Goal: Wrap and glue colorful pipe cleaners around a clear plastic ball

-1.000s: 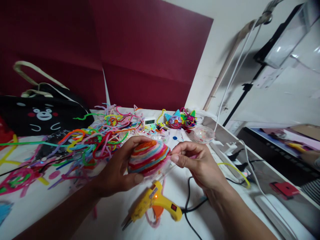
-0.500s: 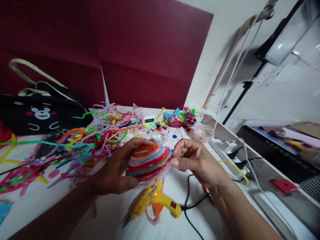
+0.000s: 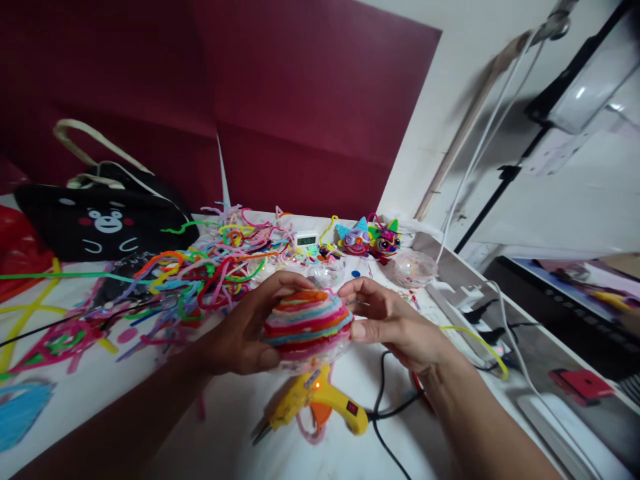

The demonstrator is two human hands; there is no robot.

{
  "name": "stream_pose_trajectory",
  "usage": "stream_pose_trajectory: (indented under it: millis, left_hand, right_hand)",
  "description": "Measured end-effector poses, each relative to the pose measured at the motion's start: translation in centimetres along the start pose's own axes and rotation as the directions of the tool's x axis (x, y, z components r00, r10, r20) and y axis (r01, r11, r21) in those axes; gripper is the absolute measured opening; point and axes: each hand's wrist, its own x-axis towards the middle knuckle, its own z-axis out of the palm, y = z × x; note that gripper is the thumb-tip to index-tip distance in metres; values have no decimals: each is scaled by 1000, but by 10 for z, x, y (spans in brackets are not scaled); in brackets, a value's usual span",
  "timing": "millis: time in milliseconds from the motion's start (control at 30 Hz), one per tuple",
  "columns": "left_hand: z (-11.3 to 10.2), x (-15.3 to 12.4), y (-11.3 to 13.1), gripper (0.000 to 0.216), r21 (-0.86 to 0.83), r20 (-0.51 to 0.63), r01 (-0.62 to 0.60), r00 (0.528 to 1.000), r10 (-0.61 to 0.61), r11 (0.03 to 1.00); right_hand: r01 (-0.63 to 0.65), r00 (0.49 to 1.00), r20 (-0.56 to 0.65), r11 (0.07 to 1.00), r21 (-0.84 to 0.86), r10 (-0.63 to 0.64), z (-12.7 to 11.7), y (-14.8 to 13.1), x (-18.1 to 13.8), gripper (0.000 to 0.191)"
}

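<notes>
My bag (image 3: pixel 105 220) sits far left, the pipe cleaners (image 3: pixel 200 273) heaped beside it; my left hand (image 3: pixel 245 337) cups the dome (image 3: pixel 306 321) from its left, thumb low, fingers over the top, just above the glue gun (image 3: pixel 320 403); my right hand (image 3: pixel 395 323), pinching at the rim a second ago, has spread and now lies against the dome's right side, thumb on the edge; both hands clasp it between them.

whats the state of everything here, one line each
dome, wrapped in coloured stripes, held off the table
left hand, gripping the dome
right hand, pinching the dome's edge
glue gun, lying on the table, light on, cord attached
clock, display on
pipe cleaners, loose tangled heap
</notes>
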Motion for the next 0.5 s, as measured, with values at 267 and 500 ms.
stream_pose_trajectory:
  millis: [267, 500]
  left_hand:
    - [-7, -2, -4, 60, 214, 60, -144, 989, 134, 966]
    - [-5, -1, 0, 69, 142, 136, -143, 983, 124, 979]
  right_hand:
    - [-106, 972, 223, 987, 120, 77, 0, 9, 3, 63]
    - [-124, 935, 350, 976, 179, 55, -1, 18, 7, 76]
